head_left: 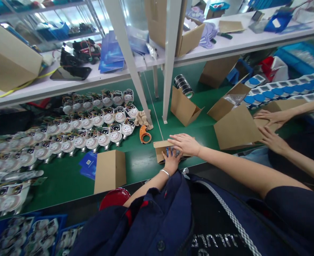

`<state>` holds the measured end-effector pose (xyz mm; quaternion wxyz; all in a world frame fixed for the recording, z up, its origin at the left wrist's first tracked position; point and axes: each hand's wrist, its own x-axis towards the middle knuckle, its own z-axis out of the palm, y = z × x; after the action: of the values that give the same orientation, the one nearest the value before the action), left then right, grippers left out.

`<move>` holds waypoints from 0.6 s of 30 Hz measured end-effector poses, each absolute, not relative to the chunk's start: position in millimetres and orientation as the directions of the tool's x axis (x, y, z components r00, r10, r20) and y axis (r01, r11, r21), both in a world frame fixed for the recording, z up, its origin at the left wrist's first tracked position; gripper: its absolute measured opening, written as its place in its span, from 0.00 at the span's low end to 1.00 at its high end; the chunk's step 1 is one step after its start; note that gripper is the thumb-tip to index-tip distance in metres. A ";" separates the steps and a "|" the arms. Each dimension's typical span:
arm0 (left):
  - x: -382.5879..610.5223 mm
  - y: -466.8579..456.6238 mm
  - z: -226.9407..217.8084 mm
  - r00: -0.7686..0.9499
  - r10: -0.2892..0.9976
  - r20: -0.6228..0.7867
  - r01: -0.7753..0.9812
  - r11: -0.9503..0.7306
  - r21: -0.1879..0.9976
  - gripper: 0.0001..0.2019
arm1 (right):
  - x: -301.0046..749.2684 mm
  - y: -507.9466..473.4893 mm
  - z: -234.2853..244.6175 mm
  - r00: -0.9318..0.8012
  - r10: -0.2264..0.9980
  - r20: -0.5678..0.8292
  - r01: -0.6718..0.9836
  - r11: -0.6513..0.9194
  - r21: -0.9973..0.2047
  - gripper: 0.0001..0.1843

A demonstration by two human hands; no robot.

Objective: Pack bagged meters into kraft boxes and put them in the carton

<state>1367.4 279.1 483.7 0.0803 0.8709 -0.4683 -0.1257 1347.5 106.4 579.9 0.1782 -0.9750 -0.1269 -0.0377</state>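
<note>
A small brown cardboard box (160, 147) lies near the front edge of the green table (140, 163). My left hand (171, 160) reaches into its open side, fingers on something blue and white inside. My right hand (185, 144) lies flat on the box's top flap, pressing it down. What sits in the box is mostly hidden by both hands. A silver bracelet circles my left wrist.
Rows of round white meters (92, 124) fill the table's left. A closed box (110, 171) stands front left, an orange tape cutter (144, 134) behind my box, open cartons (185, 106) and tape rolls (183, 85) beyond. A co-worker's hands (271, 119) press a larger carton (237, 128) at right.
</note>
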 end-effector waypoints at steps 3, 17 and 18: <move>1368.5 277.5 486.8 0.527 -0.836 -0.156 -0.780 -0.548 0.301 0.26 | 1354.5 103.3 580.3 0.946 0.325 -0.004 0.284 -0.831 -0.478 0.27; 1418.2 347.9 517.2 0.285 -0.955 0.083 -0.945 -0.265 0.193 0.32 | 1325.2 113.0 475.7 0.920 0.372 0.123 0.389 -0.906 -0.168 0.34; 1424.6 341.2 514.2 0.297 -0.953 0.059 -0.944 -0.284 0.168 0.34 | 1325.3 112.3 473.1 0.914 0.383 0.137 0.401 -0.904 -0.150 0.35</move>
<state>1424.6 341.2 514.2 0.0855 0.8009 -0.5921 -0.0265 1325.3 112.3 473.1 0.0876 -0.9742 -0.2013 -0.0523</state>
